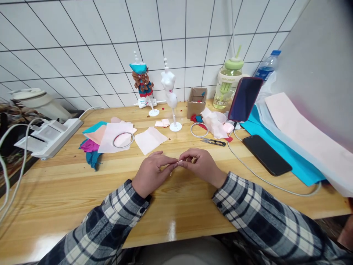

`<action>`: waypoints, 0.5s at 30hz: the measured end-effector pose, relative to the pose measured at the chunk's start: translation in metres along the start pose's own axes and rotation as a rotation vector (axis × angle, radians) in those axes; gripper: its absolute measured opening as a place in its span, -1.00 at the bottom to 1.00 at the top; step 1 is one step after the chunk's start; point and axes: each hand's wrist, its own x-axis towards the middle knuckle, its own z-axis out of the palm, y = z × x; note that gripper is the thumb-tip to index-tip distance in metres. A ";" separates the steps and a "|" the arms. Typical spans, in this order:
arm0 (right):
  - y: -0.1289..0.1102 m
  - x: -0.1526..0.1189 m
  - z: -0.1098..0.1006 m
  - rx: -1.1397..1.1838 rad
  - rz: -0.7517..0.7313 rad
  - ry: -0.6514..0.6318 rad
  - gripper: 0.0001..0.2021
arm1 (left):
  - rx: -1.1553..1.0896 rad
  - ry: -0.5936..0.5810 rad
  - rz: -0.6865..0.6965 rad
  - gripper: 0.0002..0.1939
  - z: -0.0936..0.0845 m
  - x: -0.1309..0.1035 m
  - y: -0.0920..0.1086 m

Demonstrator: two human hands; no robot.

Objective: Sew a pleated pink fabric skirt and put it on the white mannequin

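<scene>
Above the wooden table (pixel 190 198), my left hand (pixel 154 172) and my right hand (pixel 202 165) meet at their fingertips. Both pinch a tiny pale piece (pixel 179 161), perhaps paper or cloth; most of it is hidden by the fingers. Just beyond the hands lies a pale pink square sheet (pixel 150 140). Black-handled thread snips (pixel 214 142) rest past my right hand, below a silvery ring (pixel 199 130). A bare white mini dress form (pixel 168 82) stands farther back, beside another dress form (pixel 141 79) dressed in blue, brown and red.
Coloured sheets and a second ring (pixel 123 140) lie at left, near a white power strip (pixel 52 140). A small cardboard box (pixel 196 101), a green-lidded bottle (pixel 228 84), a propped phone (pixel 245 98) and a flat black phone (pixel 267 154) occupy the right. A cable (pixel 256 178) crosses there.
</scene>
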 end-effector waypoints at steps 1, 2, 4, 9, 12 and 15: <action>0.000 -0.001 0.002 0.018 0.015 0.007 -0.85 | -0.006 -0.002 -0.005 -0.81 0.000 0.000 0.001; -0.001 -0.001 0.004 0.030 0.027 0.012 -0.84 | -0.012 -0.009 -0.008 -0.81 -0.001 0.000 0.001; -0.001 -0.001 0.004 0.018 0.023 0.000 -0.81 | -0.048 -0.033 -0.034 -0.81 -0.001 0.000 0.002; 0.010 0.008 -0.035 -0.254 -0.060 -0.018 -0.63 | -0.431 -0.069 -0.309 -0.77 0.002 0.001 -0.003; 0.028 0.016 -0.075 -0.682 0.007 0.250 -0.66 | -0.730 -0.122 -0.443 -0.74 0.006 0.001 -0.008; 0.047 0.021 -0.094 -0.931 0.071 0.164 -0.70 | -0.934 -0.167 -0.521 -0.75 0.011 -0.001 -0.011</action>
